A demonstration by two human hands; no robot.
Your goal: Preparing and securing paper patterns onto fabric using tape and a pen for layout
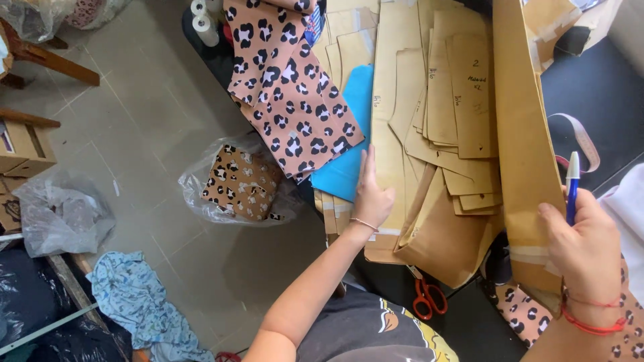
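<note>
My left hand (371, 194) lies flat on a stack of brown paper pattern pieces (429, 114), fingers together, beside a blue sheet (349, 141). My right hand (585, 245) grips a blue and white pen (572, 184) and also pinches the edge of a long brown paper piece (523, 154) standing up at the right. Pink leopard-print fabric (285, 87) hangs over the pile's left side.
Orange-handled scissors (427, 297) lie below the patterns. A plastic bag of leopard-print fabric (238, 184) sits on the tiled floor, with another bag (60, 211), a blue patterned cloth (141, 302) and cardboard boxes (23, 151) to the left. A measuring tape (583, 141) curls at the right.
</note>
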